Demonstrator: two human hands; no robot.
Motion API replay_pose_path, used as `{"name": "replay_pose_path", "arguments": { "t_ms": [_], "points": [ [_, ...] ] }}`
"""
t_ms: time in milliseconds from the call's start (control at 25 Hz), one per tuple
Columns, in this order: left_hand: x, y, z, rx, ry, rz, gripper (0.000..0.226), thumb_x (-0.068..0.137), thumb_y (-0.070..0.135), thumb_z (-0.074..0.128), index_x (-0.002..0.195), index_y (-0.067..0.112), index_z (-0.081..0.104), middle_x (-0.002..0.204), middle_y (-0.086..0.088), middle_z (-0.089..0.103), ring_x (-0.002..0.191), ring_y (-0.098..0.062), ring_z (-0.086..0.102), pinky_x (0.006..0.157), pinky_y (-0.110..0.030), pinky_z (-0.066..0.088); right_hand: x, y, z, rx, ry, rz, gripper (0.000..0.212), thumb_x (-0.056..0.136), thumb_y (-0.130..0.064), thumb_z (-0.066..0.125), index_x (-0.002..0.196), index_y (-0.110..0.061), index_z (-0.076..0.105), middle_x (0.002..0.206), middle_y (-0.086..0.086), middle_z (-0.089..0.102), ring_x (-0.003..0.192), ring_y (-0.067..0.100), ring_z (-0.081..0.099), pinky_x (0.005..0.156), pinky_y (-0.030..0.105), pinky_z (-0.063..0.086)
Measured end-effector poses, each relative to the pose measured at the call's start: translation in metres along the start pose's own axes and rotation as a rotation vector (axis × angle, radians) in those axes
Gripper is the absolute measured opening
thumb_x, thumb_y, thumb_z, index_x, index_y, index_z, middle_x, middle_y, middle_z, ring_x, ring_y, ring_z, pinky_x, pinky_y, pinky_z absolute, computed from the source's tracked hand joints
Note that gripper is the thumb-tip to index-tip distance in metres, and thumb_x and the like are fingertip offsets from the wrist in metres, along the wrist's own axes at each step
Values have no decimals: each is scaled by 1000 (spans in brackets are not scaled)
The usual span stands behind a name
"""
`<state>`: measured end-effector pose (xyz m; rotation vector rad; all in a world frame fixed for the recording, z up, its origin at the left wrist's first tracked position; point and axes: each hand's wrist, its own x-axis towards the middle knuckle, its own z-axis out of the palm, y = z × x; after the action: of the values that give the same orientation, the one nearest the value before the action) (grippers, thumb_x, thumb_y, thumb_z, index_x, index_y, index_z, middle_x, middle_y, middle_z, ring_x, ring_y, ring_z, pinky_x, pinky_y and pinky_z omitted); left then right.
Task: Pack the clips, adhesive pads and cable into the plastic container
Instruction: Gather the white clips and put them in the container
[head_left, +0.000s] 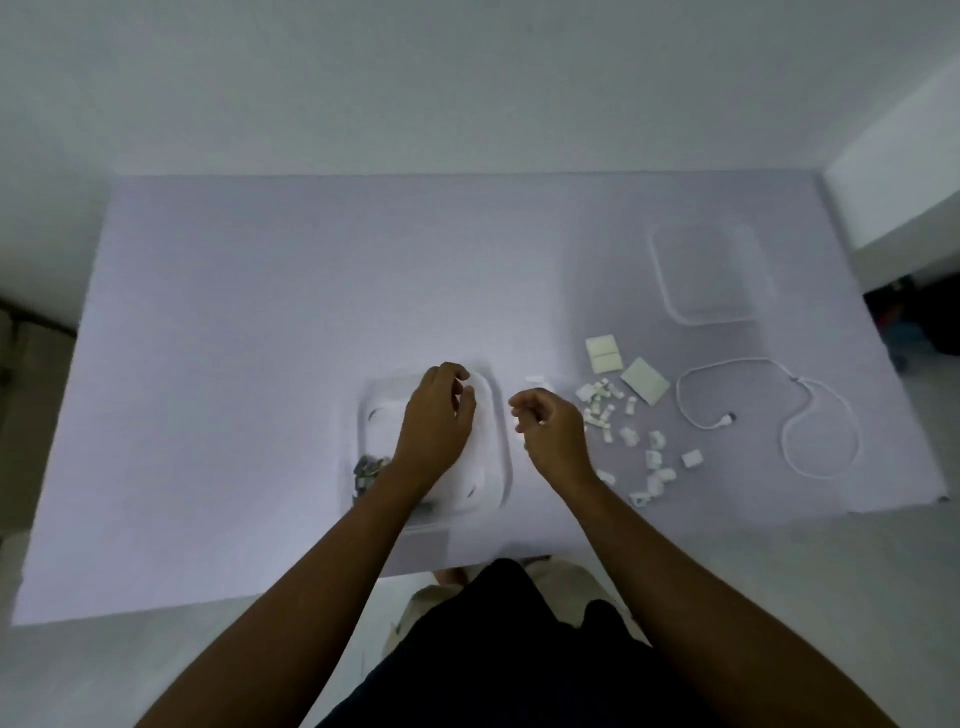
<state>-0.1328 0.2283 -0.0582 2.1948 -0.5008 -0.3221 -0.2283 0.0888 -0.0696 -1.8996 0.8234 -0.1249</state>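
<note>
Nearest the viewer, two bare forearms reach up from the bottom edge over a pale lilac desk (234, 364). The left hand (434, 421) lies over a clear plastic container (496, 441) that sits just in front of the body, its long axis running away from the viewer; the fingers (457, 376) curl down against the far rim, and whether they actually pinch the rim or only rest on it cannot be told. A small dark heap (369, 470) shows inside the container at its near left corner. Just right of the container the right hand (550, 431) hovers above the desk with its fingers loosely curled; something small and white may sit between the tips, but it is too blurred to tell. Beyond and to the right of that hand, white clips (623, 431) lie scattered in a band that trails toward the near right. Farther out, pale square adhesive pads (602, 354) lie flat, one larger sheet turned on the diagonal. To their right a white cable (815, 431) lies in loose loops, its plug end pointing right. Farthest off, at the right rear of the desk, a clear lid (711, 270) lies flat.
</note>
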Motion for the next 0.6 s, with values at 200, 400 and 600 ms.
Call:
{"name": "replay_pose_path", "arguments": {
  "t_ms": [200, 400, 600],
  "points": [
    [11, 28, 76, 154, -342, 3, 25, 95, 11, 54, 119, 10, 58, 115, -12, 58, 94, -24, 61, 81, -24, 45, -2, 75, -56, -365, -108, 55, 29, 86, -7, 64, 111, -21, 66, 113, 5, 60, 103, 20, 58, 95, 35, 50],
    [11, 28, 122, 432, -516, 24, 32, 96, 6, 48, 126, 9, 58, 127, -16, 50, 113, -31, 52, 97, -35, 48, -1, 106, -54, -502, -301, -90, 32, 88, -15, 69, 120, -21, 69, 129, 6, 56, 120, 22, 48, 98, 37, 50],
    [9, 24, 142, 635, -500, -30, 31, 96, 4, 44, 126, 6, 51, 127, -19, 46, 116, -34, 46, 89, -39, 51, 12, 119, -53, -568, -368, -232, 28, 88, -6, 67, 114, -14, 74, 119, 8, 62, 114, 26, 50, 91, 37, 52]
  ]
}}
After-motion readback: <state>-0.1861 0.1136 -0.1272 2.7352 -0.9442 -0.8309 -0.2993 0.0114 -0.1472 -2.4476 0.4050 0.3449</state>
